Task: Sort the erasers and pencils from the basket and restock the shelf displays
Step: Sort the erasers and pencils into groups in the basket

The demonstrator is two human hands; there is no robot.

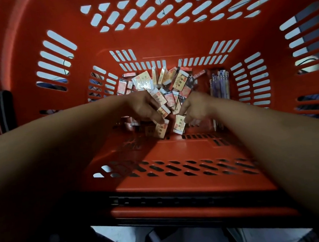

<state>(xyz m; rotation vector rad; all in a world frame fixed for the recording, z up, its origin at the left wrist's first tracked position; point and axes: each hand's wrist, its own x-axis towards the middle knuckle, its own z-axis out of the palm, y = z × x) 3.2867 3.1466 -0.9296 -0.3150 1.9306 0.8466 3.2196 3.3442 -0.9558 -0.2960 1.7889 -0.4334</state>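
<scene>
**Both hands inside the red basket, among the erasers**

The red plastic basket (178,150) holds a heap of small boxed erasers (170,83) on its bottom, near the far wall. A bundle of pencils (219,84) lies just beside the heap, at the right. The left hand (145,108) is in the heap with its fingers curled round a few erasers. The right hand (194,107) is close beside it, fingertips bent down onto a yellow eraser (179,127). I cannot tell if it really grips this one.
</scene>
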